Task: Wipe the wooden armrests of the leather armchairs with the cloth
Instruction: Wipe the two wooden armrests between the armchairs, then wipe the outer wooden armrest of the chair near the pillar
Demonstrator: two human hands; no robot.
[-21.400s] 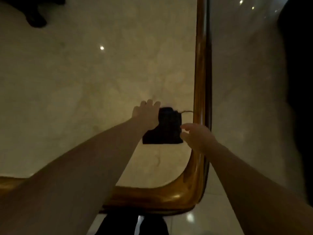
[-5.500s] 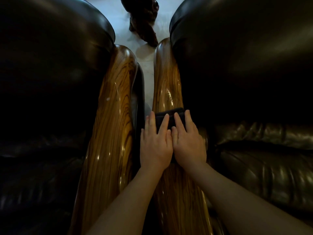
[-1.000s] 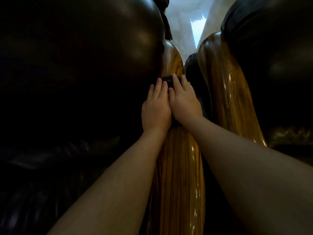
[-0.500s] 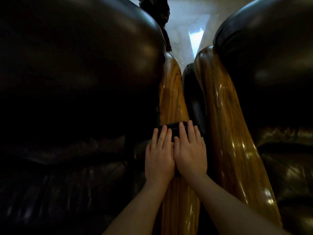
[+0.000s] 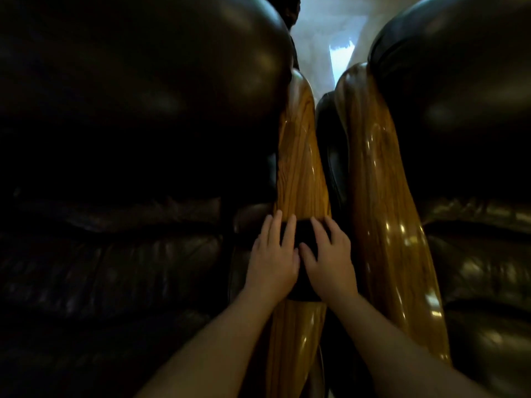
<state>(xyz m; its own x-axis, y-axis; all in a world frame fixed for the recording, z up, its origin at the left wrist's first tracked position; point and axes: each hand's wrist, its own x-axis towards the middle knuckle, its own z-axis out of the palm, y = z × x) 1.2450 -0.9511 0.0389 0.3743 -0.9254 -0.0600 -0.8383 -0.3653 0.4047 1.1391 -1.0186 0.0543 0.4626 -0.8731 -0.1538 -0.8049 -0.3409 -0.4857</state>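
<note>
While both hands press flat on it, the dark cloth [image 5: 301,239] lies across the wooden armrest [image 5: 301,168] of the left leather armchair [image 5: 129,139]. That armrest is the landmark: its long axis runs straight away from the person, from the bottom of the view up to a rounded far end, and its glossy, striped grain follows the same line. The cloth sits about halfway along it, spread over the top from edge to edge, with its longer side lying along the armrest. Only a dark strip of it shows between and just beyond the fingers.

The left hand [image 5: 273,259] rests palm down on the left half of the cloth, fingers loosely spread and pointing up the armrest. The right hand [image 5: 330,259] rests palm down on the right half, fingers also slightly apart and pointing the same way. The two hands lie side by side, their inner edges nearly touching; neither pinches or grips the cloth.

To the right of the landmark armrest, across a narrow dark gap, runs a second wooden armrest [image 5: 382,196], roughly parallel and belonging to the right leather armchair [image 5: 459,124]. Beyond the far ends of both armrests a patch of pale floor [image 5: 321,38] shows.
</note>
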